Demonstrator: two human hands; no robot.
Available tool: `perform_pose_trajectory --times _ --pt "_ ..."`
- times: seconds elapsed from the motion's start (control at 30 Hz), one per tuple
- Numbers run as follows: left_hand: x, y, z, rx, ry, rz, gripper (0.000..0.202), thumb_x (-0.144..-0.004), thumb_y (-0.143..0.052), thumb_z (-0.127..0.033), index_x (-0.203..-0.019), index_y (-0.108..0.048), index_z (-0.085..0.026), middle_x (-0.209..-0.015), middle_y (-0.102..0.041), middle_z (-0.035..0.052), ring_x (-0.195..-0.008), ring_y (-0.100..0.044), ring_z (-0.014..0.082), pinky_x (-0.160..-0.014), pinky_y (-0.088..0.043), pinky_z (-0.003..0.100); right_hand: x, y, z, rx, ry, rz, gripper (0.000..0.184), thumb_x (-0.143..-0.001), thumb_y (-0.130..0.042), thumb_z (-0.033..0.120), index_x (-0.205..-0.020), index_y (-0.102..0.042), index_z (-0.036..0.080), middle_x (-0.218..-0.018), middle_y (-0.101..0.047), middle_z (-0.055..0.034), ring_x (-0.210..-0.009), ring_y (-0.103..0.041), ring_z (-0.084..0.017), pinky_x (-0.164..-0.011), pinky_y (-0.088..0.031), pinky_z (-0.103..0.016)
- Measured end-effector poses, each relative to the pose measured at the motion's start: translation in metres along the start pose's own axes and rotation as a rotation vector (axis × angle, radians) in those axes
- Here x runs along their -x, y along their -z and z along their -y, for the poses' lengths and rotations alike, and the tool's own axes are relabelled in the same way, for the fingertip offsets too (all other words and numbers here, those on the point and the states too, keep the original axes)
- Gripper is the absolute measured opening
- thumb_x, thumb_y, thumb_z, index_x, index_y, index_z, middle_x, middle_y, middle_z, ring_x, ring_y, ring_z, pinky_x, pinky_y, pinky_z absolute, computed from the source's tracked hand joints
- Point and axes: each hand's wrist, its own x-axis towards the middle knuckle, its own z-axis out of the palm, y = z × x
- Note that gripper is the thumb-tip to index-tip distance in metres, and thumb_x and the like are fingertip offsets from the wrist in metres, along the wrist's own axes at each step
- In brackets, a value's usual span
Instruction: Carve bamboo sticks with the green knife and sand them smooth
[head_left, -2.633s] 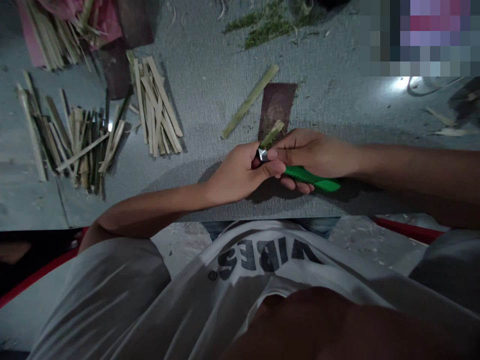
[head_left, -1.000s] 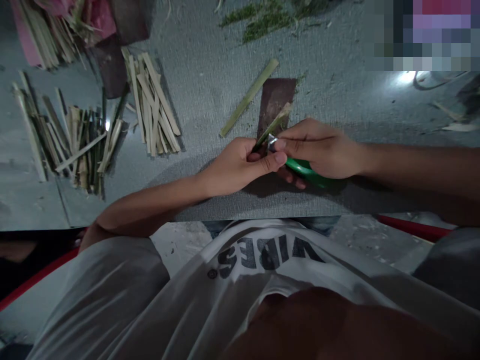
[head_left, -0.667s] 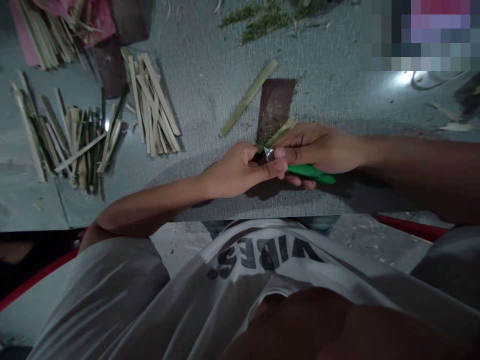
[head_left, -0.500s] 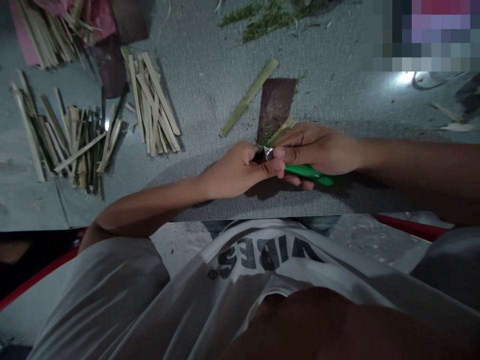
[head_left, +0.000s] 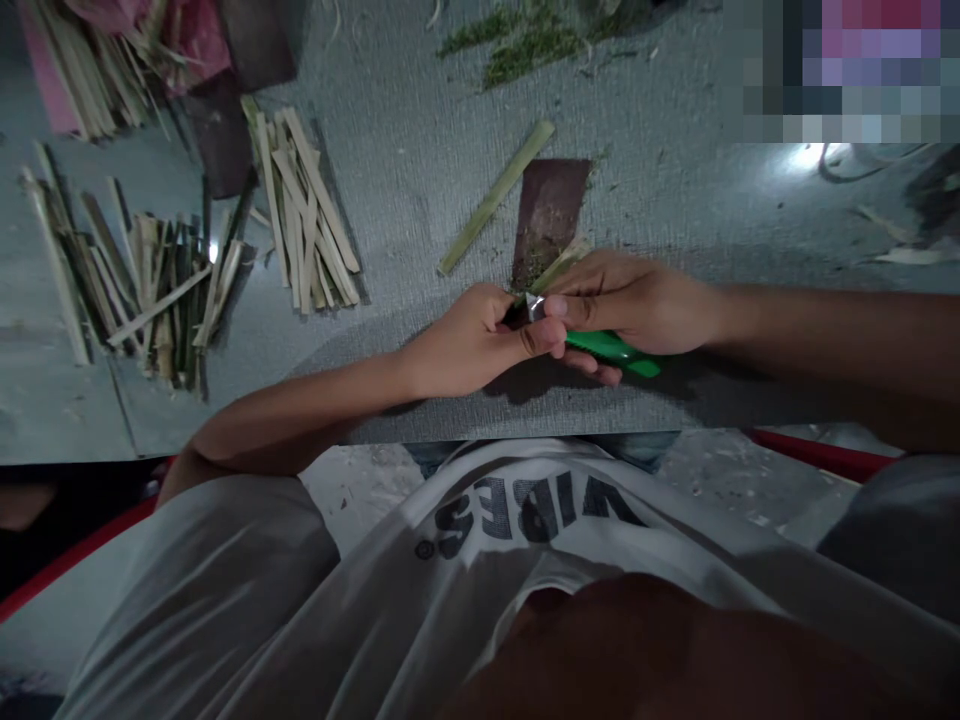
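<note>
My left hand point(head_left: 480, 340) is closed around the near end of a bamboo strip point(head_left: 559, 262), which slants away to the upper right behind the other hand. My right hand point(head_left: 637, 300) grips a green utility knife point(head_left: 604, 348). Its metal blade end point(head_left: 535, 306) pokes out by my right thumb, pointing left, against or close to the strip. Both thumbs meet beside the blade, and some left fingers stretch under the green handle. The exact contact of blade and strip is hidden. Just beyond my hands lies another flat bamboo strip point(head_left: 495, 200) on the grey table point(head_left: 405, 170).
A dark reddish rectangle point(head_left: 551, 205) with shavings lies beyond my hands. To the left are a pile of pale strips point(head_left: 307, 215) and darker mixed sticks point(head_left: 157, 290). Further back are a bundle on pink plastic point(head_left: 206, 45) and green shavings point(head_left: 532, 45). The table edge is close to me.
The green handle's rear end has shifted slightly left and toward me. Both hands keep almost the same place and grip, and the loose strips lie as before.
</note>
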Motion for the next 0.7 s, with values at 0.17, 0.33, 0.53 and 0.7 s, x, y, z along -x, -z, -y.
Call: perform_pose_trajectory --times 0.17,0.33,0.53,0.7 --pt "-0.003 -0.003 -0.007 0.117 -0.005 0.092 0.089 -0.100 -0.080 -0.113 -0.085 -0.080 -0.025 -0.068 -0.074 0.0040 -0.075 -0.083 0.0249 -0.058 -0.058 0.034 0.000 -0.004 -0.005 -0.016 0.085 -0.085 0.064 -0.117 -0.100 0.074 -0.099 -0.077 0.017 -0.074 -0.074 0.0022 -0.050 -0.068 -0.012 -0.047 -0.060 -0.018" --pt "-0.004 0.000 -0.012 0.134 0.020 0.108 0.088 -0.096 -0.090 -0.109 -0.089 -0.089 -0.021 -0.087 -0.089 0.0097 -0.090 -0.091 0.0257 -0.071 -0.068 0.032 -0.001 -0.001 -0.004 0.044 0.078 -0.074 0.065 -0.114 -0.103 0.074 -0.097 -0.079 0.016 -0.083 -0.077 0.0004 -0.051 -0.063 -0.009 -0.043 -0.052 -0.017" --pt "-0.002 0.000 -0.008 0.220 0.065 0.119 0.078 -0.098 -0.100 -0.097 -0.092 -0.090 -0.020 -0.089 -0.092 0.0076 -0.083 -0.091 0.0214 -0.075 -0.070 0.030 -0.002 -0.002 -0.007 0.027 0.056 -0.088 0.069 -0.108 -0.107 0.077 -0.097 -0.080 0.015 -0.090 -0.074 -0.0011 -0.067 -0.078 -0.014 -0.049 -0.060 -0.018" --pt "-0.003 -0.004 -0.007 0.176 0.002 0.028 0.084 -0.100 -0.091 -0.104 -0.086 -0.084 -0.021 -0.074 -0.080 0.0046 -0.083 -0.090 0.0232 -0.073 -0.069 0.031 0.001 -0.008 -0.011 -0.012 0.103 -0.204 0.062 -0.116 -0.102 0.072 -0.100 -0.078 0.016 -0.093 -0.076 -0.0015 -0.072 -0.085 -0.017 -0.054 -0.069 -0.020"
